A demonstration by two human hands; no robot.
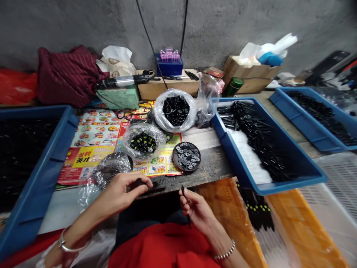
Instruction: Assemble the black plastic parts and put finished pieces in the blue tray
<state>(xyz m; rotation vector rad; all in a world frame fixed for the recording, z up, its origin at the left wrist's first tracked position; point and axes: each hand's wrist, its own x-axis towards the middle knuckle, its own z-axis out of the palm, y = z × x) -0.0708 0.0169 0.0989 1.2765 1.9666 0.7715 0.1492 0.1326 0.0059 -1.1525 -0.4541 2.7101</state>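
Observation:
My right hand (196, 208) pinches a slim black stick-like piece (183, 190), held roughly upright above my lap. At the table's front edge my left hand (129, 190) has its thumb and fingers curled together around something dark that I cannot make out. Just right of those fingertips lies a small black block (157, 183). Behind it, a round dark dish (186, 156) holds flat grey washer-like discs. One clear plastic bag (128, 139) contains black parts with yellow-green rings. Another bag (158, 115) behind it is full of small black parts.
A blue bin (237, 160) on the right holds black slender pieces; another blue bin (67, 123) stands at the left. Farther right sits a third blue bin (320, 143). A rotary tool (122, 81) lies on a green box (119, 98). Printed flyers (92, 139) cover the tabletop's left part.

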